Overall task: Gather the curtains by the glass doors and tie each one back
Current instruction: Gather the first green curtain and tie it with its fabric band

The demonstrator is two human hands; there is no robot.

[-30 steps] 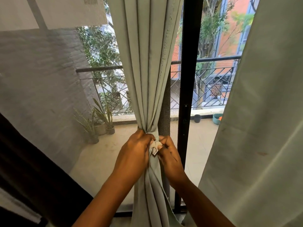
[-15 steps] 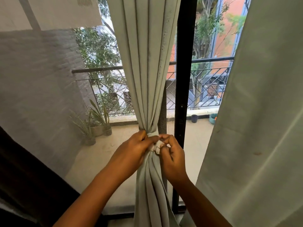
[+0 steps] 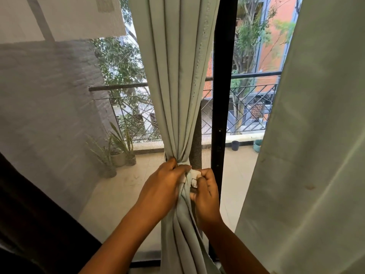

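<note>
Head view: our left hand grips the gathered curtain beside the door frame; right hand fingers pinch the tie. Soft, light, probably slippery cloth, so hold at the cinch.

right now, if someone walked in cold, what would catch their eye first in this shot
Dead centre, the gathered curtain is cinched into a narrow waist where the left hand and right hand meet, fingers working a pale tie. A second curtain hangs loose, filling the right side. Behind the black door frame, the balcony shows potted plants at left and an iron railing across the back.
</note>
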